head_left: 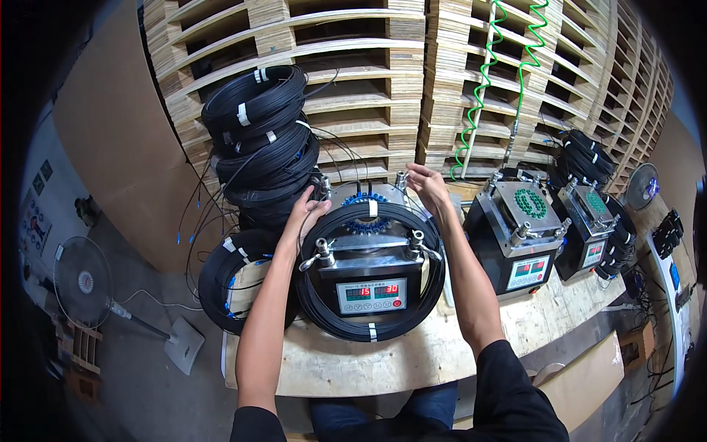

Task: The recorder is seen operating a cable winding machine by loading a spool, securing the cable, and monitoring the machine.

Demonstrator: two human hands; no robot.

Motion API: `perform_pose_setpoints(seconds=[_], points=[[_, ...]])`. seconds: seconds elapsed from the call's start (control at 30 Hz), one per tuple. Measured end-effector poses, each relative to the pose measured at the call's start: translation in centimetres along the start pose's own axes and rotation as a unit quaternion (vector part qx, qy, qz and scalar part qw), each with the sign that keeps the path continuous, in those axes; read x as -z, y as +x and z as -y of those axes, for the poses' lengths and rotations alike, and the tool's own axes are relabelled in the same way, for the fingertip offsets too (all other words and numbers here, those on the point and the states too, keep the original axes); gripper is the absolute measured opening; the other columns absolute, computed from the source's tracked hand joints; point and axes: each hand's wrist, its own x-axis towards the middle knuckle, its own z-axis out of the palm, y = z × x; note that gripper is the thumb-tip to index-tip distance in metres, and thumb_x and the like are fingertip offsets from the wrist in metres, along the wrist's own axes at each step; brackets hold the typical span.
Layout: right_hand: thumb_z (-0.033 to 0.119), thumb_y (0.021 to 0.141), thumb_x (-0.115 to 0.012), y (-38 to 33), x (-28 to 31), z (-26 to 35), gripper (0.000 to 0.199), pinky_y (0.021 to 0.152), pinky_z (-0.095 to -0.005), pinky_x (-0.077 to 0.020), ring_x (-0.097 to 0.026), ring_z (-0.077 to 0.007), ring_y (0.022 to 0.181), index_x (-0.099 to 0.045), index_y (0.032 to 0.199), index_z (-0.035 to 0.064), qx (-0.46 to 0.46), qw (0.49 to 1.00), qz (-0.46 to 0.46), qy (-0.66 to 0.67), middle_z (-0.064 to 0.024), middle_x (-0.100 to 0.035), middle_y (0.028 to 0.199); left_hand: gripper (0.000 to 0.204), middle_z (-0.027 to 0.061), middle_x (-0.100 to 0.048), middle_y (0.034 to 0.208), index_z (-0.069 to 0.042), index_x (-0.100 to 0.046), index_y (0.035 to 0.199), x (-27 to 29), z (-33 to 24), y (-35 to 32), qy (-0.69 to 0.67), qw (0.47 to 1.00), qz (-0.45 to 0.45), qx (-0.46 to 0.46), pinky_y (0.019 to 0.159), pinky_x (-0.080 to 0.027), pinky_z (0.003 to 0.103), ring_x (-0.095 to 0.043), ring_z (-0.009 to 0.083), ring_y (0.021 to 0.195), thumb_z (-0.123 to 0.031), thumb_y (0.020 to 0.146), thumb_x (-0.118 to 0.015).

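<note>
Directly in front of me stands a polishing machine with a lit red digit display [372, 296]. A coil of black cable [373, 330], bound with white ties, hangs around its front. Blue connectors [355, 199] sit in a ring on the metal top. My left hand [308, 212] is beside the far left clamp post [322, 187], thumb and fingers apart. Across the top, my right hand [428, 186] reaches its fingers toward the far right clamp post [401, 180]; whether they touch it I cannot tell. Two front clamp knobs [417, 239] stand nearer me, inside the coil.
Stacked black cable coils [265, 155] rise at the left, with another coil [213, 283] below them on the wooden table [412, 361]. Two similar machines [526, 236] stand to the right. Behind are wooden pallets [353, 70] and green spiral hoses [479, 92]. A fan [85, 282] stands left.
</note>
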Motion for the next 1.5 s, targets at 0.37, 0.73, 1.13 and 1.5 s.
perform_pose_setpoints(seconds=[0.37, 0.73, 1.13, 1.5], points=[[0.041, 0.079, -0.081, 0.3, -1.6, -0.4, 0.079, 0.068, -0.0329, -0.0555, -0.072, -0.0216, 0.072, -0.057, 0.121, -0.0213, 0.125, 0.894, -0.053, -0.427, -0.0210, -0.073, 0.079, 0.095, 0.0049, -0.069, 0.096, 0.009, -0.010, 0.156, -0.1, 0.2, 0.3, -0.014, 0.999, 0.031, -0.002, 0.083, -0.045, 0.021, -0.058, 0.0079, 0.085, -0.016, 0.091, -0.075], [0.041, 0.098, -0.050, -0.4, -3.6, 3.7, 0.054, 0.095, -0.0277, -0.0429, -0.056, -0.0187, 0.119, -0.063, 0.131, 0.0008, -0.200, 0.946, 0.108, -0.230, -0.0137, -0.061, 0.135, 0.082, 0.0035, -0.067, 0.096, -0.008, -0.030, 0.155, -0.7, 0.1, 1.1, -0.182, 0.977, -0.015, 0.106, 0.064, -0.041, 0.023, -0.056, 0.0075, 0.076, -0.033, 0.091, -0.075], [0.029, 0.103, -0.058, -8.0, 0.2, 1.0, 0.044, 0.094, -0.0294, -0.0511, -0.064, -0.0186, 0.108, -0.057, 0.137, 0.0024, 0.027, 0.961, 0.004, -0.275, -0.0116, -0.066, 0.119, 0.024, 0.0027, -0.072, 0.088, -0.011, -0.072, 0.102, 0.5, 4.3, 8.3, -0.378, 0.919, -0.058, 0.094, 0.059, -0.052, 0.028, -0.066, 0.0132, 0.071, -0.033, 0.092, -0.074], [0.017, 0.103, -0.054, -8.2, 0.1, 0.7, 0.032, 0.096, -0.0293, -0.0488, -0.065, -0.0174, 0.106, -0.063, 0.128, -0.0018, 0.031, 0.961, 0.028, -0.274, -0.0102, -0.070, 0.114, 0.027, 0.0004, -0.069, 0.082, -0.008, -0.065, 0.111, 0.0, 4.5, 7.6, -0.362, 0.932, -0.034, 0.017, 0.054, -0.047, 0.022, -0.063, 0.0074, 0.067, -0.029, 0.096, -0.071]])
